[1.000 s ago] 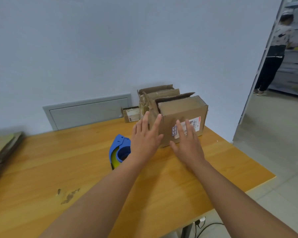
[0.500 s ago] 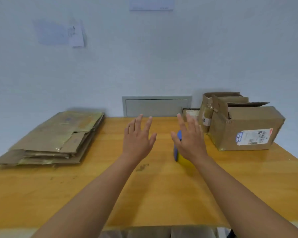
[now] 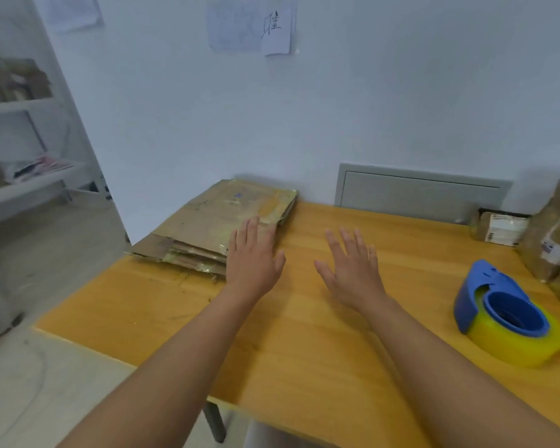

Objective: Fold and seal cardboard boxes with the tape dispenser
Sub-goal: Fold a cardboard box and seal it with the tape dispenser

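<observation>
Both hands reach out over the wooden worktop [image 3: 304, 344] with fingers straight and spread, holding nothing. The left hand [image 3: 254, 260] has its fingertips over the near right corner of the stack of flattened cardboard boxes [image 3: 220, 224]; whether they touch the cardboard cannot be told. The right hand [image 3: 353, 270] is just right of the stack, above bare wood and apart from the left hand.

The stack lies at the worktop's far left corner, against the wall. The blue tape dispenser [image 3: 505, 312], loaded with a yellowish roll, sits on the worktop well to the right of the stack, beyond the right hand and clear of it. Further right of the dispenser, at the frame edge, stand assembled cardboard boxes [image 3: 553, 240], with a small labelled box [image 3: 498, 227] beside them against the wall.
</observation>
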Motion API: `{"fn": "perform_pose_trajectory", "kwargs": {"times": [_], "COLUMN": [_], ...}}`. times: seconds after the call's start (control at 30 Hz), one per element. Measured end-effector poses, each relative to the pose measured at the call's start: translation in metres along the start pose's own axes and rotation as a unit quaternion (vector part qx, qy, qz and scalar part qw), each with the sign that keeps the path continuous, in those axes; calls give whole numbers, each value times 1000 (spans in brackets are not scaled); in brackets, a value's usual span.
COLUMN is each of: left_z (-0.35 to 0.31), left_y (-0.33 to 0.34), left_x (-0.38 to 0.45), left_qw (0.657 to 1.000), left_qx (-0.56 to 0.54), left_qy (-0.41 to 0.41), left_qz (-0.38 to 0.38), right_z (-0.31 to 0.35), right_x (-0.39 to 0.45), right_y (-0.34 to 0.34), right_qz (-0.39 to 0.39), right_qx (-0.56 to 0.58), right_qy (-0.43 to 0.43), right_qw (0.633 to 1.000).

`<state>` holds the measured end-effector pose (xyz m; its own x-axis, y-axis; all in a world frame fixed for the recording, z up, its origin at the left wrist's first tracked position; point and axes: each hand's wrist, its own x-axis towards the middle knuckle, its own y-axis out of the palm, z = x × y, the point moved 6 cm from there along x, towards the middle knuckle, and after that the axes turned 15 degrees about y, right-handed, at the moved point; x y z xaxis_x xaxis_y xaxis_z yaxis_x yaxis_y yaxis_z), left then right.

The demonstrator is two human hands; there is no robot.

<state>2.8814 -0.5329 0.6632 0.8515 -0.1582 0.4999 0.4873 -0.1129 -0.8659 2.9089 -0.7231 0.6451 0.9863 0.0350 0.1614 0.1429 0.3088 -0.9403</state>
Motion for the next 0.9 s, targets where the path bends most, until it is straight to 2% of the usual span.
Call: {"fn": "perform_pose_trajectory", "kwargs": {"times": [0.2, 0.3, 0.7, 0.83, 0.9], "left_z": [38, 36, 22, 19, 13], "left_y": [37, 48, 46, 28, 20], "left_x": [-5, -8, -15, -16, -15], "left_qw": [992, 991, 997, 990, 982], "left_qx": [-14, 18, 39, -31, -69], "left_qy": [-71, -78, -49, -39, -1], "left_qz": [103, 105, -34, -129, -173], "right_z": [4, 0, -4, -5, -5], "right_x": [1, 0, 2, 1, 2], "right_y": [52, 62, 64, 62, 61], "right_qz": [132, 170, 153, 145, 139], "right_qx": [-41, -63, -47, -30, -12], "right_qy": [15, 23, 17, 13, 11], "right_qw": [990, 983, 987, 989, 990]}}
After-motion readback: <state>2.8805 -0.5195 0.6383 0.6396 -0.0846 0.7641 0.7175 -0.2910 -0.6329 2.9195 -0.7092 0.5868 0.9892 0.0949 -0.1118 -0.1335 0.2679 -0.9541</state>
